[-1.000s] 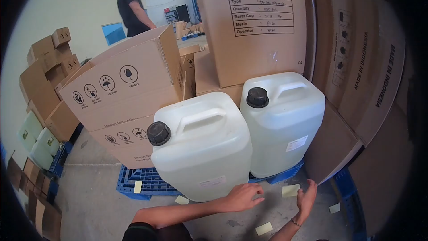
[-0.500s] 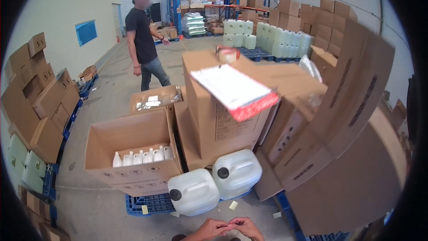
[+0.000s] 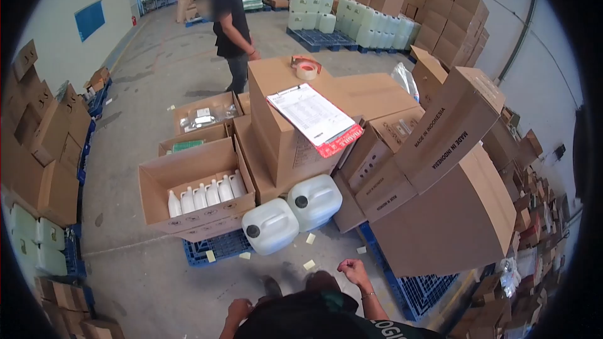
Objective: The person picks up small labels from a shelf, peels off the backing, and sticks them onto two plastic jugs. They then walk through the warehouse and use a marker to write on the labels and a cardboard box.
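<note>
Yellow paper slips strewn on the floor before two white jerrycans, all left lying there. Right hand near them, grip curled closed; left hand low, grip impossible to tell.

I couldn't tell if right hand held anything; fist was too small w/ fingers curled in. Left hand was partly hidden behind dark shirt. Co-worker: head cut off at top edge. Clipboard print was unreadable.
</note>
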A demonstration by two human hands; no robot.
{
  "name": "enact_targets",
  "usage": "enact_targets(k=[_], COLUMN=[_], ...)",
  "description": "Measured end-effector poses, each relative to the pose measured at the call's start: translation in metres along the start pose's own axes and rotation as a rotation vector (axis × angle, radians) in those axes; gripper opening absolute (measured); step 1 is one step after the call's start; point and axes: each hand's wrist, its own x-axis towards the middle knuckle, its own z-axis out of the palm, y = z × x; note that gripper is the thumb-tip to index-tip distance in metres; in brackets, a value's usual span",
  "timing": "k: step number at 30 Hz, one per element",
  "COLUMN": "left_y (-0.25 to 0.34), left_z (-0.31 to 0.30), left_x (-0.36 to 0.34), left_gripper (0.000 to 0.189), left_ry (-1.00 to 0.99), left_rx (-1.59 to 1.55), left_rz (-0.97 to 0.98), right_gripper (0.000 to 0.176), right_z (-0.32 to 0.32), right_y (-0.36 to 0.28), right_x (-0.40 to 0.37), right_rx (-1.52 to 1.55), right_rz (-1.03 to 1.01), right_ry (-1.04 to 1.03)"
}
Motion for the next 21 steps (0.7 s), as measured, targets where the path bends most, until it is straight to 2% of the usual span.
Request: enact_targets(k=[1,2,4,5,7,8,9,10,11,13,15,16,17,19,20,21], left_y=[-0.016,-0.029,-0.049,-0.056,-0.062,-0.033,-0.005,0.019,0.033,0.034,0.024,0.073,0.089,0.115,0.159,0.226], left_z=[0.004,0.012,0.021,0.016,0.011,-0.015,-0.042,-0.065,-0.073,-0.058,-0.021,-0.041,-0.04,-0.031,-0.039,-0.065], left_x=[-0.012,-0.021,-0.026,-0.022,-0.016,-0.019,-0.02,-0.016,-0.008,0.017,0.045,0.051,0.065,0.089,0.091,0.094], left_gripper=[0.023,0.023,0.017,0.017,0.013,0.014,0.014,0.013,0.014,0.016,0.014,0.02,0.02,0.035,0.035,0.033], left_ry=[-0.104,-0.12,-0.053,-0.055,-0.391,-0.41,-0.416,-0.452,-0.484,-0.493,-0.101,0.03,0.038,0.134,0.133,0.182], left_rx=[-0.044,-0.042,-0.278,-0.279,-0.826,-0.923,-0.925,-0.79,-0.655,-0.679,-0.54,-0.755,-0.752,-0.809,-0.814,-0.86], left_rz=[-0.063,-0.069,0.017,0.01,-0.304,-0.337,-0.35,-0.357,-0.36,-0.373,-0.062,-0.171,-0.184,0.173,0.153,-0.094], right_gripper=[0.011,0.011,0.011,0.012,0.012,0.012,0.012,0.012,0.014,0.015,0.018,0.018,0.02,0.021,0.024,0.026], right_z=[0.002,0.006,0.015,0.018,0.025,0.03,0.031,0.03,0.025,0.014,-0.001,-0.007,-0.013,-0.023,-0.026,-0.03], right_y=[0.006,0.013,0.023,0.016,0.006,0.009,0.009,0.006,0.003,0.003,0.008,0.012,0.016,0.024,0.027,0.029], right_x=[-0.002,-0.003,0.002,0.006,0.023,0.034,0.044,0.056,0.071,0.102,0.134,0.152,0.168,0.195,0.207,0.221], right_rx=[0.004,0.005,0.024,0.034,0.001,0.005,0.01,0.009,-0.011,-0.033,-0.079,-0.077,-0.17,-0.262,-0.29,-0.319], right_rz=[0.028,0.045,0.089,0.104,0.192,0.097,0.002,0.012,0.009,0.009,0.052,0.051,0.055,0.07,0.064,0.051], right_ry=[0.051,0.049,0.046,0.042,0.008,0.027,0.046,0.04,0.027,0.004,-0.01,-0.023,-0.051,-0.099,-0.162,-0.221])
